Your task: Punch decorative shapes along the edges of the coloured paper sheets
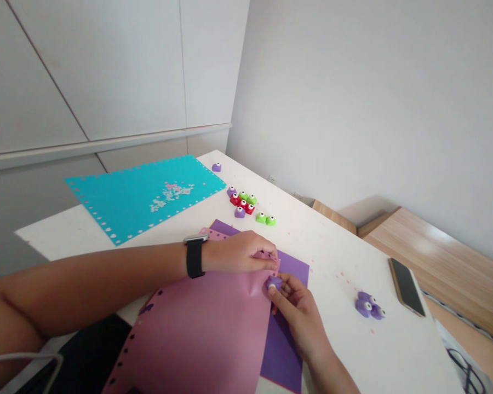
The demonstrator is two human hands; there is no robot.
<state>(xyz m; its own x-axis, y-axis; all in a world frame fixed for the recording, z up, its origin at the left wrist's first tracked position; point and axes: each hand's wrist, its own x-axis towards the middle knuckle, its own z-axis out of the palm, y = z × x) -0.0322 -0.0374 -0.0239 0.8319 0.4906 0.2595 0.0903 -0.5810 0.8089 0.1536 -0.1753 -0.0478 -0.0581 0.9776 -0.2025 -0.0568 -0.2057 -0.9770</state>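
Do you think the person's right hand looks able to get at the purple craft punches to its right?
Probably yes. The right hand lies near the purple craft punches, with only paper specks between, though it pinches a small punch it would likely set down first.

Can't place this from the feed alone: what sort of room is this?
Probably a home craft space or small studio: punched paper sheets and craft punches lie on a white table, beside a phone.

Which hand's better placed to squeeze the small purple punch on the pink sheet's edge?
Probably the right hand. It pinches the purple craft punch on the edge of the pink sheet between thumb and fingers. The left hand holds the sheet just beside it, so it seems occupied with steadying the paper.
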